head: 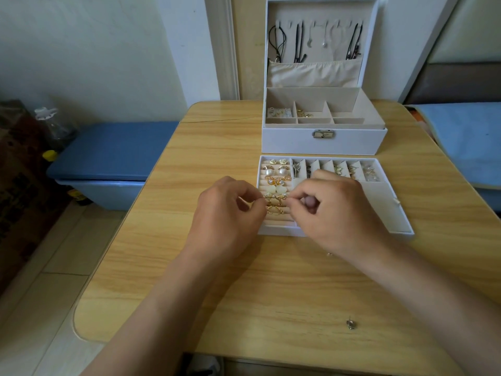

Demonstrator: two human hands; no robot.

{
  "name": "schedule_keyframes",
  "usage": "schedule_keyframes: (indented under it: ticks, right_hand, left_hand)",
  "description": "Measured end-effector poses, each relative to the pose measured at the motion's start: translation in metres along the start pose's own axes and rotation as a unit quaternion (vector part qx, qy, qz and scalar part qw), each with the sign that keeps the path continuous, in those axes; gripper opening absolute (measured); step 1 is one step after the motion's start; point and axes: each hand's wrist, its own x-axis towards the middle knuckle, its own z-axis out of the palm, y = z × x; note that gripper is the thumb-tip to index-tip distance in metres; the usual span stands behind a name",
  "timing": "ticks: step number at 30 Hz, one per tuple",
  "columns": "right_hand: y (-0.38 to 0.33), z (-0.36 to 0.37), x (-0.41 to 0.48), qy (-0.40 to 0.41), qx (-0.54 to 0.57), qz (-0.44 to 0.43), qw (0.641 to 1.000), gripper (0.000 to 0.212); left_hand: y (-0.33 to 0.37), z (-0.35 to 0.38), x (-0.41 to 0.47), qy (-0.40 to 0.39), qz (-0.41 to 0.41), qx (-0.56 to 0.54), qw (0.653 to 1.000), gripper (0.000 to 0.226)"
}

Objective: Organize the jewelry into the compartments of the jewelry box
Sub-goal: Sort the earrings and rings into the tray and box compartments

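Pinching with thumb and forefinger, the left hand [230,204] and the right hand [333,207] meet over the ring-roll section [273,221] of the removable tray [401,229], fingertips drawn together on a small gold piece [275,211] that sits in the padded slots directly between them; whether both hands hold the same piece or each its own I cannot tell. Just beyond the fingertips, more gold and pearl earrings [273,172] already fill the farther rolls, and beyond the right hand a row of narrow compartments [339,168] holds other small items. Farther out stands the jewelry box [324,143], lid up, with cords hung inside the lid and a few pieces in its lower compartments. Behind the right wrist, a lone stud [351,324] lies on the desk [189,240], not yet sorted. Such pieces are likely very light, stiff yet easily bent at the posts and hooks, and slippery on smooth metal, so holding them by the solid decorative body rather than the thin wire seems wisest, then pressing gently into the soft roll.
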Motion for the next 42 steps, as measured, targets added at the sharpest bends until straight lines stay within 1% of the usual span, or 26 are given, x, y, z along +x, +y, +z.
schedule_keyframes:
  ticks: [2,5,10,19,25,42]
  right_hand:
    - [0.002,0.0,0.001,0.014,0.014,0.012,1.0,0.009]
    - [0.003,0.005,0.002,-0.003,0.017,0.019,1.0,0.007]
    - [0.004,0.007,0.007,-0.019,0.011,0.033,0.999,0.01]
    - [0.006,0.01,0.009,-0.022,0.018,0.047,0.998,0.01]
    - [0.003,0.012,0.009,-0.021,0.001,0.073,0.997,0.009]
    - [0.005,0.011,0.009,-0.02,0.029,0.079,0.996,0.009]
  left_hand:
    - [-0.001,0.0,0.002,0.003,0.02,-0.014,1.0,0.008]
    - [-0.006,0.002,0.007,-0.009,0.058,0.01,0.998,0.009]
    - [-0.005,0.005,0.011,-0.012,0.064,0.02,0.998,0.009]
    - [-0.002,0.006,0.013,-0.02,0.042,0.014,0.999,0.009]
    - [-0.001,0.004,0.012,-0.032,0.021,0.016,0.999,0.01]
    - [0.002,0.005,0.015,-0.043,0.002,0.015,0.999,0.007]
